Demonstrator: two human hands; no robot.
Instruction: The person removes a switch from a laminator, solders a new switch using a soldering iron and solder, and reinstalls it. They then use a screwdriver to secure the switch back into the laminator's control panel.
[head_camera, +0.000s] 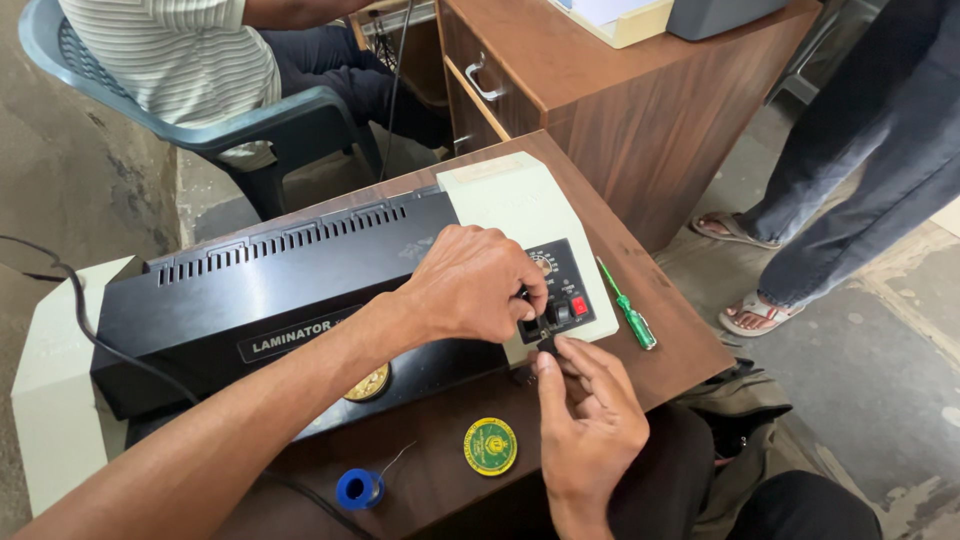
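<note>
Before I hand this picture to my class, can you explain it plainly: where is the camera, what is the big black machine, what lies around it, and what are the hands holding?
The one picture comes from a camera worn on the person's head, looking down at their own hands. The black and cream machine is a laminator on a small brown wooden table. The left hand rests on its control panel. The right hand pinches a small black part at the panel's edge. Nearby lie a green screwdriver, a blue solder spool and a round green and yellow tin. Other people sit and stand behind.

Repair workshop: opened laminator (270, 290), screwdriver (628, 313), solder spool (358, 488).
</note>
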